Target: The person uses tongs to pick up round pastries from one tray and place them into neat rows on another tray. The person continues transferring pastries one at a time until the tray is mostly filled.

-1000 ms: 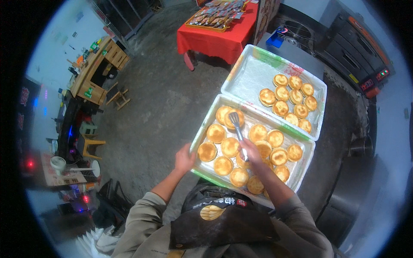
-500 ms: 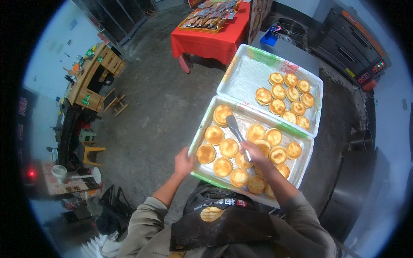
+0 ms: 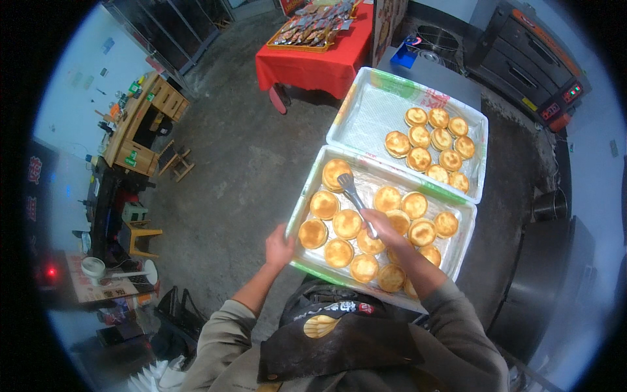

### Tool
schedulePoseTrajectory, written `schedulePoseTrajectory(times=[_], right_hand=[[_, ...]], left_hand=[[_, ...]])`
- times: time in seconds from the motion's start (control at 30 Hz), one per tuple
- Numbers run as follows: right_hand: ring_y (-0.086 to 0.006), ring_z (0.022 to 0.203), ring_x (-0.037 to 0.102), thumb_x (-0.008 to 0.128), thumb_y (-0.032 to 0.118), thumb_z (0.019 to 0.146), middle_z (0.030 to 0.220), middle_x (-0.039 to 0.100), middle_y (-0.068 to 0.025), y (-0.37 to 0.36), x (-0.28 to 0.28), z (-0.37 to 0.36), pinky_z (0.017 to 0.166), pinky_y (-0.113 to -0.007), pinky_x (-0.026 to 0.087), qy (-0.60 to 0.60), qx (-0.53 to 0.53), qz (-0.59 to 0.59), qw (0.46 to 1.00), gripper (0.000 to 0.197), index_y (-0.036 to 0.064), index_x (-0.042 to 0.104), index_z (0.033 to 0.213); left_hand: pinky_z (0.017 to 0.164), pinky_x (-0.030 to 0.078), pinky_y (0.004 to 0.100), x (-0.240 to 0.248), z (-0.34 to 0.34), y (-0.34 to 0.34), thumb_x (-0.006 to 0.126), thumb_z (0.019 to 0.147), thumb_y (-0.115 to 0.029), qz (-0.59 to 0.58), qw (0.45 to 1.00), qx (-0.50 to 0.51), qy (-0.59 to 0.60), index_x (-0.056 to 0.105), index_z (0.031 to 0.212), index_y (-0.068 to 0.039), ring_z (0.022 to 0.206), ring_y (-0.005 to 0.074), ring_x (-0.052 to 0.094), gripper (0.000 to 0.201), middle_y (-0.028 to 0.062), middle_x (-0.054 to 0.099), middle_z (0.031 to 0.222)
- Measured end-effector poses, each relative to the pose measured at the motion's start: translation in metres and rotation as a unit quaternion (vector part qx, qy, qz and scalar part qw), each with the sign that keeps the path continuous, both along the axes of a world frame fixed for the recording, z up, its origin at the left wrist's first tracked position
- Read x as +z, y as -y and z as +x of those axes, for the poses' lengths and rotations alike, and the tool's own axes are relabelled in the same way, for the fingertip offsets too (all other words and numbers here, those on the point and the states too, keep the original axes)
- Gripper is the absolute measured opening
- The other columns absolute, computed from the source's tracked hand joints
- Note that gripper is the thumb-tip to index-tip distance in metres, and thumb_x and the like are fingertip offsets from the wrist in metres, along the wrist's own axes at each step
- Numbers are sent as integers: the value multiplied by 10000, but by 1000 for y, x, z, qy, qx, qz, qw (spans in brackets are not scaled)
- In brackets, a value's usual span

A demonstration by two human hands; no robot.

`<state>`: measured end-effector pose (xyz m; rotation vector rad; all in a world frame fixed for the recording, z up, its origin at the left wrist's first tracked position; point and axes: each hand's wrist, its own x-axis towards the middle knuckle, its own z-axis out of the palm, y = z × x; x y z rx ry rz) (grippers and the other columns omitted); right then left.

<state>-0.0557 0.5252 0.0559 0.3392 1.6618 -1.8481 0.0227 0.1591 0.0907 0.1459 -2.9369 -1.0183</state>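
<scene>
Closest in, at six o'clock, is the wearer's dark apron (image 3: 336, 356), with rolled grey-brown sleeves on either side. At eleven o'clock the left hand (image 3: 279, 249) is closed narrowly on the left rim of the near tray (image 3: 466, 235); its fingertips are hidden there. At one o'clock the right hand (image 3: 384, 225) has its fingers wrapped around the handle of a metal utensil (image 3: 357, 201), with no wide gap showing; it crosses above the golden round cakes (image 3: 338, 253) filling much of the tray. The utensil's slotted head points toward ten o'clock and meets the right edge of the corner cake (image 3: 334, 172), in the tray's far left corner. Bare shiny liner shows to the right of that cake.

One second ago, two round tops stood side by side in that corner, with the utensil head over the right-hand one; now a single top shows, and the head is farther left. The left hand keeps its place on the rim.

Beyond, between twelve and one o'clock, the far tray (image 3: 366, 111) adjoins the near one, more cakes gathered in its right half. Farther off, at twelve o'clock, a red-covered table (image 3: 307, 68) bears a shallow basket of packets (image 3: 310, 31). A dark oven (image 3: 526, 62) stands at one o'clock, and a wooden desk (image 3: 145, 124) between ten and eleven.
</scene>
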Motion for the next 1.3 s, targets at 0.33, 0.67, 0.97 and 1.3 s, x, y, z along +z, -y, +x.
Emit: schedulePoseTrajectory(times=[0.33, 0.67, 0.97, 1.3], right_hand=[[-104, 519, 531, 705, 470, 1079, 855, 671, -31, 26, -11, -40, 439, -277, 396, 58, -40, -86, 994, 408, 63, 700, 1117], [-279, 800, 723, 745, 397, 1032, 1093, 757, -178, 19, 18, -31, 694, -407, 577, -271, 58, 288, 917, 572, 15, 645, 1445], [-415, 1117, 732, 763, 321, 996, 1335, 694, -241, 0, 100, -88, 932, -516, 592, -405, 281, 507, 707, 647, -5, 535, 1506], [-407, 1163, 718, 760, 356, 1010, 1330, 688, -240, 11, 144, -120, 998, -509, 574, -359, 359, 508, 696, 636, 48, 536, 1519]], left_hand=[[930, 580, 575, 3, -2, -3, 691, 915, -164, 3, 1000, -5, -18, 688, 1276, -23, 1028, 497, 729, 388, 285, 754, 1094], [911, 580, 578, 3, -2, -2, 695, 914, -168, -5, 1000, -5, -11, 690, 1261, -26, 1008, 496, 728, 374, 278, 753, 1068], [925, 580, 574, -1, -3, -2, 692, 896, -144, 8, 1000, -8, -24, 686, 1268, -19, 1035, 500, 722, 392, 282, 751, 1083], [877, 587, 574, 3, -1, -3, 700, 904, -165, -3, 1000, 0, -21, 689, 1261, -35, 983, 490, 731, 380, 274, 748, 1043]])
